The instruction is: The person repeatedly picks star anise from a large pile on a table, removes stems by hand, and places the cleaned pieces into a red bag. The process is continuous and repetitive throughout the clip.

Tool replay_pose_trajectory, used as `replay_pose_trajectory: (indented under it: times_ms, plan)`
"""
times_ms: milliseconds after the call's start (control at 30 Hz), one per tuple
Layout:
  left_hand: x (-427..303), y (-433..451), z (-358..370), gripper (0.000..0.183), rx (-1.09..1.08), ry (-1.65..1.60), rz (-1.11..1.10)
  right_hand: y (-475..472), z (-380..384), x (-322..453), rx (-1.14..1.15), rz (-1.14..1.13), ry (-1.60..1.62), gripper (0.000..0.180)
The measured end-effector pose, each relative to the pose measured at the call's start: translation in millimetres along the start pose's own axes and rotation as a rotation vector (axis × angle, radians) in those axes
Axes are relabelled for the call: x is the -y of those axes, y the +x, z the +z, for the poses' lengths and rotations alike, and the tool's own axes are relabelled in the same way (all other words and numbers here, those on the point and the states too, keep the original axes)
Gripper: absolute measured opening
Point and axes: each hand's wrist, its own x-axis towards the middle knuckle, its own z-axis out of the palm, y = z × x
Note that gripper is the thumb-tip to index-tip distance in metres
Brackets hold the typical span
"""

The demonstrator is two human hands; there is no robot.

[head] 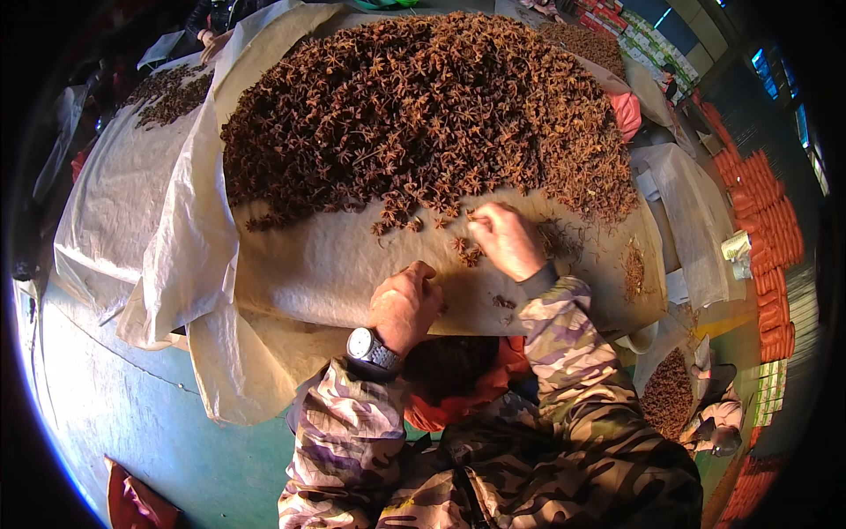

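A broad heap of dried star anise covers the far part of a sheet-covered table. My right hand is over the bare front strip, its thumb and fingers pinched on a small brown star anise piece at the heap's near edge. Just left of that hand lie a few loose star anise pods. My left hand, with a watch on its wrist, hovers by the table's front edge with fingers curled inward. Its palm is hidden, so what it may hold does not show. Below it, a red sack gapes with a dark inside.
Small broken bits and stalk debris lie near my right forearm. A translucent plastic sheet hangs over the table's left side. Another person's hand is at the neighbouring table, upper left. Stacked red sacks line the right.
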Motion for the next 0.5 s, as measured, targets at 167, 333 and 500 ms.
replay_pose_trajectory:
  times_ms: [167,333,500]
  plan:
    - [-1,1,-5,0.032,0.003,0.007,-0.014,33,59,28,0.006,-0.213,-0.147,0.011]
    - [-1,0,-6,0.032,-0.023,0.003,-0.016,37,68,38,0.015,-0.237,-0.194,0.011]
    - [1,1,-5,0.031,-0.024,-0.009,-0.010,36,76,39,0.001,-0.236,-0.165,0.006]
